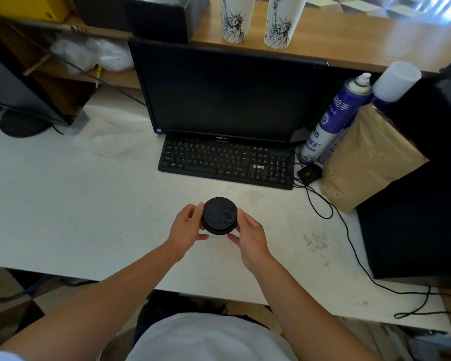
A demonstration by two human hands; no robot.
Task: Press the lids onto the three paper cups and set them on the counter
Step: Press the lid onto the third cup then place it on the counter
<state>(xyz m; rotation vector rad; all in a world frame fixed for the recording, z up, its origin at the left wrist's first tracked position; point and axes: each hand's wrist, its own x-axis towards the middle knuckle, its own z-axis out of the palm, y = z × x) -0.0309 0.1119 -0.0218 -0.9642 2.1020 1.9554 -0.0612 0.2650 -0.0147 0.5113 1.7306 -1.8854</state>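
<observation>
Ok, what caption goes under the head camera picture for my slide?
Both hands hold the black lid over the desk; two cups wait on the counter.

Left hand and right hand face each other, fingers curled.

A: What's hidden under the black lid?
B: Any cup below it; both hands cover its sides.
A: And at twelve o'clock?
B: Two printed cups, their tops cut off by the edge.
</observation>
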